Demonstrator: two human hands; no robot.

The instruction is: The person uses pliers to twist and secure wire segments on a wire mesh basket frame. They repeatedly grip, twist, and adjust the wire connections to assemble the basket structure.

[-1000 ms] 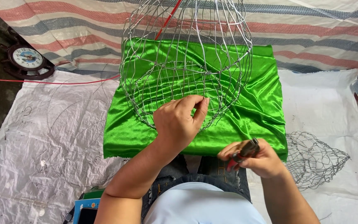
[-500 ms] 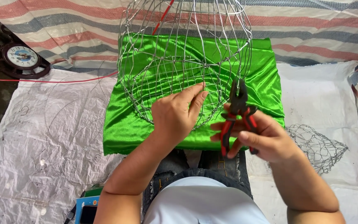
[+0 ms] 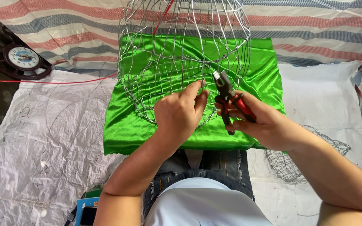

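A large silver wire cage frame [image 3: 181, 50] stands on a shiny green satin cloth [image 3: 122, 125] in front of me. My left hand [image 3: 180, 112] pinches a wire at the frame's lower front edge. My right hand [image 3: 265, 121] grips red-and-black handled pliers [image 3: 229, 98], their metal jaws up at the frame's wires just right of my left fingers. My knees in dark jeans show below the cloth.
A round clock in a dark wheel-shaped frame [image 3: 21, 58] lies at the left. A thin red cord [image 3: 42, 82] runs across the white plastic sheet [image 3: 42, 146]. A smaller wire mesh piece [image 3: 298, 163] lies at my right. A striped tarp [image 3: 315, 25] covers the back.
My right hand has come up from my lap with the pliers and brought their jaws to the frame. My left hand has stayed on the wire.
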